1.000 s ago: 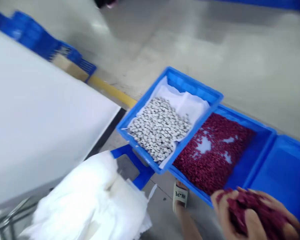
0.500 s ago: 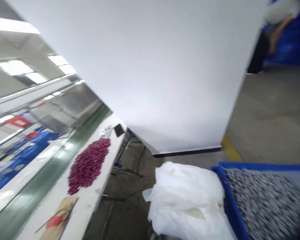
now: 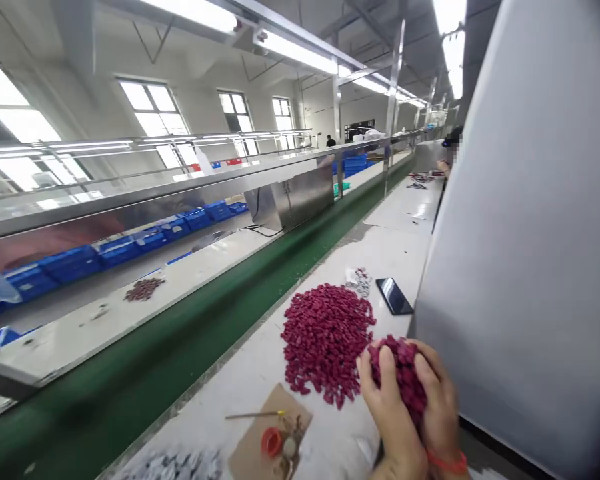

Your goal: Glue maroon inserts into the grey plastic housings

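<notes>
Both of my hands are cupped together at the lower right, around a clump of small dark-red pieces (image 3: pixel 403 370). My left hand (image 3: pixel 387 400) holds the clump from its left side, fingers curled over it. On the clump's right side is my right hand (image 3: pixel 439 400), with a red band at the wrist. Just left of my hands, a large pile of the same dark-red pieces (image 3: pixel 325 333) lies on the white tabletop (image 3: pixel 250 360).
A black phone (image 3: pixel 394 296) lies behind my hands, beside small grey-white pieces (image 3: pixel 359 281). Cardboard (image 3: pixel 250 443) with a red cap (image 3: pixel 271 442) and a thin stick is in front. A green conveyor (image 3: pixel 180 360) runs along the left; a white panel (image 3: pixel 520 267) stands right.
The view has swung from the white panel and floor up to the workbench. Both my hands have come into view, holding a clump of red pieces.
</notes>
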Tool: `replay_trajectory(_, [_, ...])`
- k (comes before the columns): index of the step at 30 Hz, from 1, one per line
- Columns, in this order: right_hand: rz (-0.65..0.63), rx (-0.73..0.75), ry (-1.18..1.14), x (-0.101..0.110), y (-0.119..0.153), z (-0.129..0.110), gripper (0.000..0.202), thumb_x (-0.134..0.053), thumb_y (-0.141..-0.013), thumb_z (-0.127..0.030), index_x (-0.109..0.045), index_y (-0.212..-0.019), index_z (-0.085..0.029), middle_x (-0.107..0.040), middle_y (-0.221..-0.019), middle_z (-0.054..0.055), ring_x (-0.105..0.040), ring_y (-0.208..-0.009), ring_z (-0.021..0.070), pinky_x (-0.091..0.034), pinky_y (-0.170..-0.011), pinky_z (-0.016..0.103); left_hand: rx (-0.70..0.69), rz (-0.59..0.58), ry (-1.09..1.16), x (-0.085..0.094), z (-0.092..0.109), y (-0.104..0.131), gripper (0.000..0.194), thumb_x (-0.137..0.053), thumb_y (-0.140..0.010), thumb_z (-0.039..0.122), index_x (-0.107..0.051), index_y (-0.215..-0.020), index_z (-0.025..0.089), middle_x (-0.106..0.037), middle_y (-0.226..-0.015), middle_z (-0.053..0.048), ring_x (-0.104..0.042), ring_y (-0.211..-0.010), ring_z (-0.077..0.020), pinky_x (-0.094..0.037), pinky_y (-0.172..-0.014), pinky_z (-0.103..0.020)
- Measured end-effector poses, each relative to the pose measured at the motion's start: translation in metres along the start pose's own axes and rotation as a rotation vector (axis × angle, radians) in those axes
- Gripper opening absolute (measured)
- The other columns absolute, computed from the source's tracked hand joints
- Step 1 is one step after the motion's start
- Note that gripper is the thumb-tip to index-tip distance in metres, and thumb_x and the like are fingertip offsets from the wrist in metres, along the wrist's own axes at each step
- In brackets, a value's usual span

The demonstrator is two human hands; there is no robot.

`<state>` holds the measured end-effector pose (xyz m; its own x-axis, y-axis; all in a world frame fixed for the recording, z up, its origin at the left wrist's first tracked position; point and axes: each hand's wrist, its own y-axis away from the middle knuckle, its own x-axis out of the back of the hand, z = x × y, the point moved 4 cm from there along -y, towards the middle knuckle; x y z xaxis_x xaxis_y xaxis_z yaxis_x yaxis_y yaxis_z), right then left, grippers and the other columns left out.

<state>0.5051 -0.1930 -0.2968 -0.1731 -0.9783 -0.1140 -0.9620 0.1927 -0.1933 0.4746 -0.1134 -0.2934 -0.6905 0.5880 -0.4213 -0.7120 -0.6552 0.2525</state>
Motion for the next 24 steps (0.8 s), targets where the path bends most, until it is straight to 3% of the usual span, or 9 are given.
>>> replay_trajectory(2, [-0.054,-0.018,-0.033,-0.066,-0.018,0.024,0.045,-0.060,-0.084,-0.060,-0.066,-0.100,-0.018,-0.066,-0.105,0.007,-0.061,-0.099,0.0246,-0.046,-0.094,0.043,-0.073,0.060,-0.030,0.015,0.022,-0.056,0.025,-0.058,-0.093,0.034,-0.063,-0.108,0.015,-0.066,-0.114,-0.007,-0.062,-0.108,-0.0232,-0.047,-0.097,-0.049])
replay_trajectory(4, [-0.060,-0.026,-0.052,-0.115,-0.031,0.052,0.045,-0.058,-0.088,-0.058,-0.064,-0.103,-0.016,-0.064,-0.107,0.008,-0.061,-0.101,0.0233,-0.046,-0.095,0.045,-0.110,0.110,-0.078,0.030,0.032,-0.105,0.022,-0.059,-0.093,0.032,-0.064,-0.105,0.015,-0.066,-0.112,-0.007,-0.061,-0.108,-0.0231,-0.046,-0.098,-0.049])
replay_trajectory(6, [-0.042,-0.029,-0.053,-0.148,-0.040,0.082,0.041,-0.057,-0.093,-0.052,-0.062,-0.106,-0.014,-0.063,-0.110,0.008,-0.060,-0.103,0.0222,-0.046,-0.095,0.046,-0.112,0.149,-0.135,0.043,0.031,-0.145,0.022,-0.060,-0.092,0.031,-0.064,-0.106,0.015,-0.065,-0.115,-0.007,-0.061,-0.109,-0.0236,-0.047,-0.097,-0.049])
replay_trajectory(8, [-0.019,-0.029,-0.041,-0.168,-0.046,0.108,0.036,-0.056,-0.095,-0.047,-0.061,-0.107,-0.014,-0.062,-0.110,0.008,-0.060,-0.102,0.0216,-0.048,-0.094,0.045,-0.099,0.174,-0.196,0.053,0.022,-0.175,0.023,-0.062,-0.091,0.031,-0.063,-0.108,0.015,-0.064,-0.118,-0.008,-0.060,-0.110,-0.0244,-0.048,-0.095,-0.049])
replay_trajectory(13, [0.010,0.021,0.030,-0.181,-0.055,0.145,0.031,-0.057,-0.096,-0.043,-0.061,-0.105,-0.014,-0.061,-0.108,0.007,-0.060,-0.101,0.0208,-0.049,-0.092,0.043,-0.093,0.197,-0.316,0.067,-0.005,-0.209,0.021,-0.063,-0.090,0.028,-0.063,-0.107,0.015,-0.063,-0.119,-0.008,-0.060,-0.110,-0.0242,-0.049,-0.094,-0.048])
replay_trajectory(20, [0.048,0.062,0.163,-0.183,-0.081,0.155,0.028,-0.058,-0.095,-0.040,-0.061,-0.107,-0.014,-0.060,-0.113,0.007,-0.058,-0.105,0.0216,-0.048,-0.094,0.044,-0.060,0.290,-0.396,0.074,-0.017,-0.212,0.025,-0.062,-0.091,0.027,-0.061,-0.114,0.018,-0.057,-0.130,-0.009,-0.055,-0.118,-0.0263,-0.045,-0.099,-0.051])
replay_trajectory(24, [-0.021,-0.001,0.218,-0.192,-0.108,0.160,0.028,-0.059,-0.095,-0.038,-0.061,-0.110,-0.015,-0.059,-0.115,0.008,-0.058,-0.106,0.0220,-0.049,-0.094,0.045,-0.005,0.319,-0.392,0.077,-0.017,-0.211,0.027,-0.061,-0.091,0.028,-0.061,-0.117,0.019,-0.055,-0.133,-0.009,-0.054,-0.120,-0.0266,-0.045,-0.100,-0.051])
